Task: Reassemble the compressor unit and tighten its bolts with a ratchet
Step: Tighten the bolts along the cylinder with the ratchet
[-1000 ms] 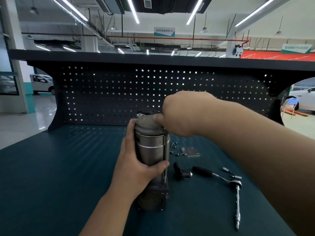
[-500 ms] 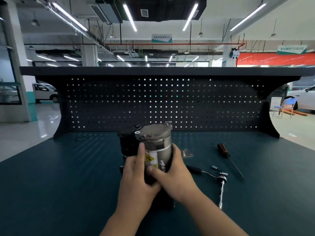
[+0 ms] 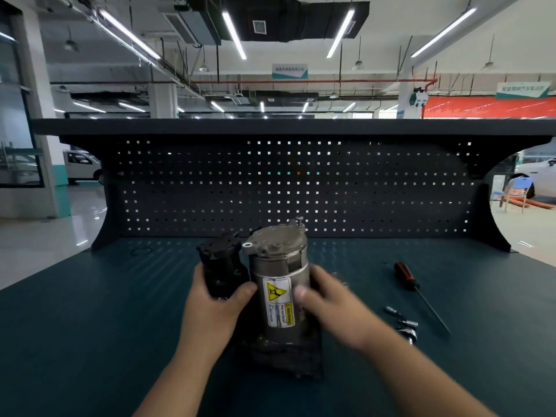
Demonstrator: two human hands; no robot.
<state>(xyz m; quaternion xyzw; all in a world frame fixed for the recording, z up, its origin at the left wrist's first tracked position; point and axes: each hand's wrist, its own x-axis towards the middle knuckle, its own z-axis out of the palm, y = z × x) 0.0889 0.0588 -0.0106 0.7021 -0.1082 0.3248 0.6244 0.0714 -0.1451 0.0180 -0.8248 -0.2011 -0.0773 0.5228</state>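
Standing upright on the table (image 3: 90, 326), the compressor (image 3: 278, 266) is gripped from both sides, the left hand (image 3: 210, 308) curled round its left flank, the right hand (image 3: 334, 308) round its right; the ratchet (image 3: 408, 332) is laid just right.

- On the compressor (image 3: 279, 266) we find a white label (image 3: 278, 302) stuck to the metal cylinder and facing the camera.
- The label bears a yellow triangle with a black pictogram. Below it is a yellow strip on which we read "WARNING", printed sideways along the cylinder.
- The smaller black print on the same label is too fine for us to read.
- A white and teal hanging sign (image 3: 289, 70) under the ceiling carries one row of characters, too blurred for us to read.
- A second hanging sign (image 3: 522, 89), at the far right, carries green characters, likewise illegible.
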